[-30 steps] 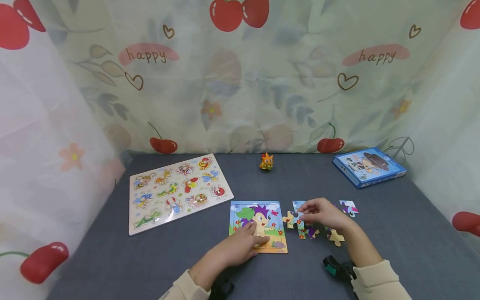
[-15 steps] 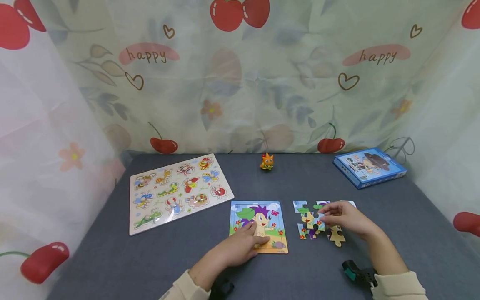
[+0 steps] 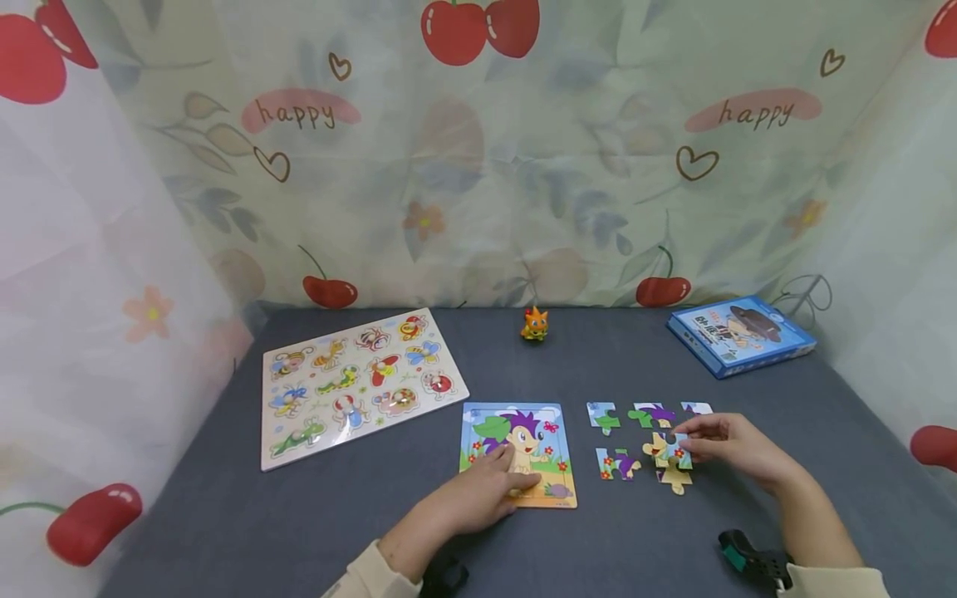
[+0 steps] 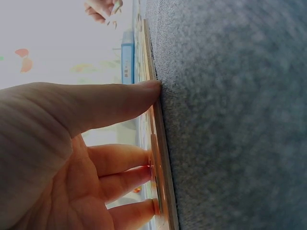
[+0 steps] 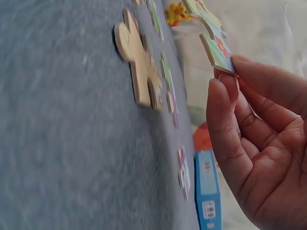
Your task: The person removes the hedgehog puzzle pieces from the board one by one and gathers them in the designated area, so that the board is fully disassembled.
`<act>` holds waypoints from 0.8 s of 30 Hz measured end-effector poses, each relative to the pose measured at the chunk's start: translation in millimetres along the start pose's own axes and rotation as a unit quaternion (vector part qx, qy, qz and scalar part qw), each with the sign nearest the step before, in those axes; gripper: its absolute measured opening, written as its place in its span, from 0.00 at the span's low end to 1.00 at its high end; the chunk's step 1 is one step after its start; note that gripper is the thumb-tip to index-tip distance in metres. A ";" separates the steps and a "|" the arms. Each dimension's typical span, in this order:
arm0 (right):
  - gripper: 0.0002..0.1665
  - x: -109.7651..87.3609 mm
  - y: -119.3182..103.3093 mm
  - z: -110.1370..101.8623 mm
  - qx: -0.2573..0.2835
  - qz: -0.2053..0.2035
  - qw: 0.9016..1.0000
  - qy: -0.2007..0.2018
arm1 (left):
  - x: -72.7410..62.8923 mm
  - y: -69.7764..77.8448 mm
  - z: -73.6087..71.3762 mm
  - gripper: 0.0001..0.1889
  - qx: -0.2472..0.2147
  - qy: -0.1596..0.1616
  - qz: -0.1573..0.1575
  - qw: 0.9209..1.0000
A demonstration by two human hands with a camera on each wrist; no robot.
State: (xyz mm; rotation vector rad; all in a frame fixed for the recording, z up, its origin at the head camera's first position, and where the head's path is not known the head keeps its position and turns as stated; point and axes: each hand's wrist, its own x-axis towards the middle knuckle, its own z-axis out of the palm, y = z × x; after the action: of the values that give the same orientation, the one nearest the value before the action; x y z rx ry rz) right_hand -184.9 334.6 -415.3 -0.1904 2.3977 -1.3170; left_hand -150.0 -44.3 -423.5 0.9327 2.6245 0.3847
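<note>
My left hand (image 3: 480, 493) rests on a small square puzzle board (image 3: 562, 475) printed with a purple-haired hedgehog. In the left wrist view its thumb (image 4: 122, 103) lies at the board's edge while the other fingertips touch the top. Between thumb and fingertips, my right hand (image 3: 740, 444) pinches a jigsaw puzzle piece (image 5: 218, 48) with a red flower, held above the table. Under it in the head view lies a tan puzzle piece (image 3: 676, 479). Around it are a purple-and-flower piece (image 3: 619, 465), a blue-and-green piece (image 3: 602, 415) and a purple-and-green piece (image 3: 652, 414).
A white peg board (image 3: 366, 374) with insect pictures lies at the left. An orange toy figure (image 3: 534, 324) stands at the back, and a blue box (image 3: 740, 336) at the back right. Another puzzle piece (image 3: 697, 408) lies just behind the right hand.
My right hand has moved to the right with the pinched puzzle piece, from beside the square board to over the tan piece. My left hand has stayed on the board.
</note>
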 end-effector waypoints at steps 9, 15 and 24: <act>0.28 -15.5 15.5 -10.7 -0.016 0.015 1.000 0.018 | -1.2 -0.4 0.9 0.24 0.007 0.009 0.016 1.000; 0.29 -21.8 23.0 -18.1 -0.036 0.054 0.997 0.034 | -1.2 -1.6 1.5 0.24 0.012 0.016 0.022 1.000; 0.29 -29.4 40.0 -33.0 -0.036 0.053 0.998 0.007 | -2.0 -1.4 0.2 0.24 0.008 0.018 0.023 1.000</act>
State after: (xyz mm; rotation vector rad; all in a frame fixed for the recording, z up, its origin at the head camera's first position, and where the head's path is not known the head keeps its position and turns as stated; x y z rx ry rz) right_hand -168.6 391.1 -424.8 -0.0732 2.4330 -1.1902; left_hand -149.2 -46.7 -423.8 1.0009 2.6455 0.3966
